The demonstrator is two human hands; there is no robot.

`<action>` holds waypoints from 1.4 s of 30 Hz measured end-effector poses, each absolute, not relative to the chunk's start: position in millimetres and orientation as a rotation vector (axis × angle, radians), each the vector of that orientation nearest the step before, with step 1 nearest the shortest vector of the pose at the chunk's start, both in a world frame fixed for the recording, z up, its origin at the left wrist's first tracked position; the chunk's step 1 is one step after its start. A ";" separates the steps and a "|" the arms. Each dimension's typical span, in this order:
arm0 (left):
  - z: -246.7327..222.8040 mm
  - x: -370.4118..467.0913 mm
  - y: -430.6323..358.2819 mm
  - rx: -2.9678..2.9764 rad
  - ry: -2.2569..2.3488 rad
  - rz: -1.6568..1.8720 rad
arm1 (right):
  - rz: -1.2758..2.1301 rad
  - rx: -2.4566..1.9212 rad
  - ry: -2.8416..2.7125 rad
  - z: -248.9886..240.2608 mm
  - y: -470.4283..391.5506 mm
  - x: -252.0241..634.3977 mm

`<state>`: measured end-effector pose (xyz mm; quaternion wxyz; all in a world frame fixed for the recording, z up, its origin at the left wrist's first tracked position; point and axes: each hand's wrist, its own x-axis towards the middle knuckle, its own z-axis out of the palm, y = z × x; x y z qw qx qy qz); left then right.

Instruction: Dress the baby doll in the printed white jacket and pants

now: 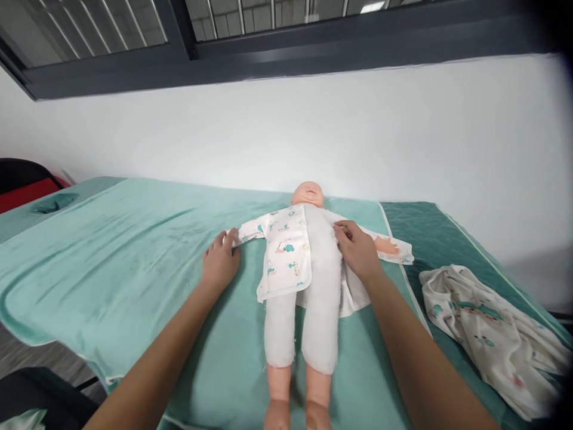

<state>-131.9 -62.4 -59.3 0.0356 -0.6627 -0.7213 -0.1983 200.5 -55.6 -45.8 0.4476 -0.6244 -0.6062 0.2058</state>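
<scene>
A baby doll lies on its back, head toward the wall, with a white padded body and bare lower legs. A printed white baby shirt covers one side of its chest; the other half is spread open beneath it. At the left, my left hand has its fingers curled around the end of the shirt's sleeve. Beside the doll's other shoulder, my right hand is closed, fingertips together; what they pinch is hidden. Beyond it, the doll's orange hand shows against the other sleeve.
Crumpled printed baby clothing lies at the right on a darker green cover. A light green sheet covers the table. Behind stand a white wall and a dark window frame. A dark chair-like object is at lower left.
</scene>
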 end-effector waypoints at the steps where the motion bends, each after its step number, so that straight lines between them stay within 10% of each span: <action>1: -59.4 -136.2 -54.1 -2.043 -2.219 -0.554 | 0.505 -1.542 -1.499 -45.8 -55.6 200.4; 29: -59.1 -158.1 -17.1 -2.248 -1.930 -0.629 | 0.242 -1.216 -1.622 -18.9 -53.0 175.8; 42: 26.6 27.2 -19.6 -2.709 -1.476 -0.986 | 0.209 -2.335 -1.614 -24.4 -63.9 245.8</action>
